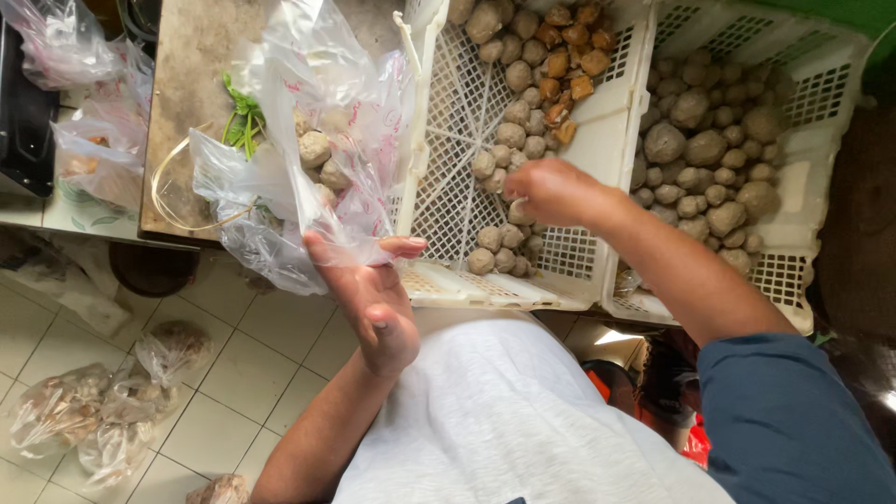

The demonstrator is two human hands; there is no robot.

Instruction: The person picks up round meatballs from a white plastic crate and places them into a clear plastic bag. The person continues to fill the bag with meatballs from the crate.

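While the left hand (373, 299) pinched a clear plastic bag (308, 140) open, the right hand (553, 191) reached into the white crate (467, 103).
Left fingers were closed on the bag's rim, just left of the crate; right fingers were curled over the grey-brown balls (504, 247) inside it, grip unclear.

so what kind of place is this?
Likely a food stall or small food-prep shop: white crates of round balls, a clear bag in the left hand, filled bags on the tiled floor.
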